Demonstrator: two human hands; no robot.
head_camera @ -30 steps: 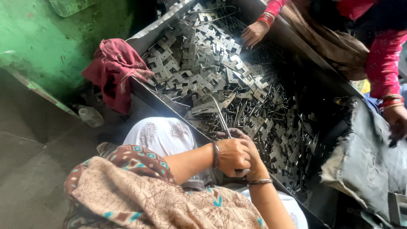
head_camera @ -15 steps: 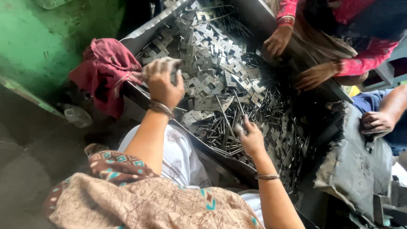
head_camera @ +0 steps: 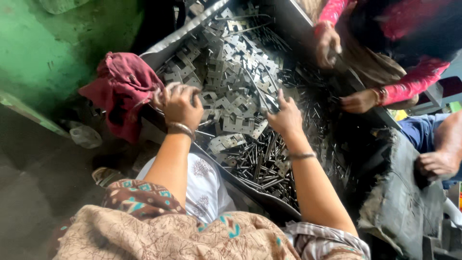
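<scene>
1. Setting: a long metal tray [head_camera: 166, 48] runs from lower centre to the top of the frame, filled with flat stamped metal plates [head_camera: 231, 86] and, toward the lower right, a mass of dark metal pins [head_camera: 269, 168].

2. Left hand [head_camera: 182, 103]: it lies left of centre, on the near-left rim of the tray, fingers curled over a few plates. Whether it truly grips them or only rests on them cannot be told. A bangle sits at the wrist.

3. Right hand [head_camera: 285, 115]: at the centre of the frame, fingers spread and pressed down into the heap where plates meet pins. What, if anything, lies under the palm is hidden.

4. Change noted: a second ago both hands were closed together near the lower edge of the tray around a thin rod. Half a second ago they had parted, the left raised over the plates. Now both are down in the stock, the left nearer the rim than before. Judgement: one handling cycle appears finished and fresh pieces are being gathered.

5. Surroundings: a dark red cloth [head_camera: 120, 86] hangs over the tray's left rim, just beside the left hand. At upper right, a second person in red sleeves has a hand [head_camera: 327, 45] at the far rim and another hand [head_camera: 358, 101] lower down. A third person's hand [head_camera: 435, 163] rests at the right edge.
</scene>
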